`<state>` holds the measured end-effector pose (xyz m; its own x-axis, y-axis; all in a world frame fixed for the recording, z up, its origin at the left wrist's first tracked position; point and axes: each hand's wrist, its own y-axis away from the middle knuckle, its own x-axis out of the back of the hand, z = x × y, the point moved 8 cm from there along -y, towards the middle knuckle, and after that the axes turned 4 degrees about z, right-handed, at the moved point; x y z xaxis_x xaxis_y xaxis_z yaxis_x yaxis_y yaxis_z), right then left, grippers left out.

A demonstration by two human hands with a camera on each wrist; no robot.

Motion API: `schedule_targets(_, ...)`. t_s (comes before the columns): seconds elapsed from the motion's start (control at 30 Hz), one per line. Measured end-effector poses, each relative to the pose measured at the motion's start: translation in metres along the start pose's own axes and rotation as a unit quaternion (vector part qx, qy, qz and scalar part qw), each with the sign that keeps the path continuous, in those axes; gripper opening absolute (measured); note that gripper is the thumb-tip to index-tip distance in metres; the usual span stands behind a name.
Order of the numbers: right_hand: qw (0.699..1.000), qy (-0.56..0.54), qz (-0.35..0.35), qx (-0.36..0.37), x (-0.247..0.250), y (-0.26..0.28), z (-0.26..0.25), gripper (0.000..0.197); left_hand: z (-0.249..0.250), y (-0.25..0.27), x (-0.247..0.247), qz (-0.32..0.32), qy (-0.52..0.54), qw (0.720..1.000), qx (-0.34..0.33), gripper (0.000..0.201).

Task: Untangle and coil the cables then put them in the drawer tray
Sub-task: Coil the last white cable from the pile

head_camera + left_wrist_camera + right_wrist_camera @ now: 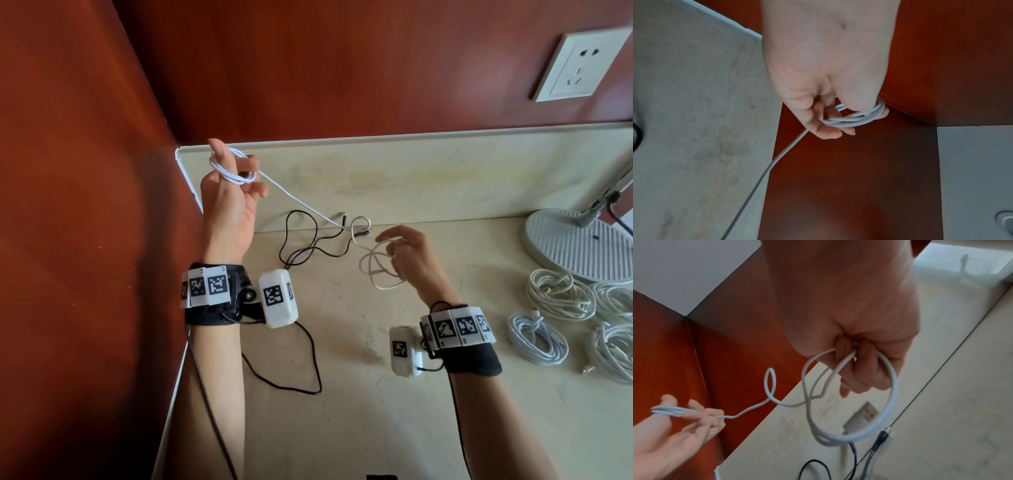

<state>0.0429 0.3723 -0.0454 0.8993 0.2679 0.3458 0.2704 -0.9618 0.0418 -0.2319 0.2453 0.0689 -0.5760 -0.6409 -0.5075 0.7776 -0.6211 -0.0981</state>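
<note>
At two o'clock I see a white wall socket (579,65) on red-brown panelling (308,61). A grey ribbed lamp base (575,246) stands at three o'clock on my pale countertop (376,428).

white cable (233,171), black cable (301,240), reddish-brown wall (85,205), cream marbled counter (411,394).

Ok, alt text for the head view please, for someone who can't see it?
The left hand holds small loops of a thin white cable wound round its fingers, while the right hand grips the cable's loose end above a beige stone counter. A thin black cable lies between the hands.
</note>
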Motion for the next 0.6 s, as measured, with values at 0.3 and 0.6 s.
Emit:
schedule_targets(0.3,0.996,0.01,0.04,-0.082,0.017,0.001,0.011,0.033,-0.002,-0.003,0.006,0.029,-0.016,0.999,0.005,0.042)
schedule_targets(0.6,0.983,0.038,0.015,0.181,-0.016,0.023,-0.054,0.049,-0.015,0.031,-0.046,-0.06,-0.036,0.998,0.01,0.051)
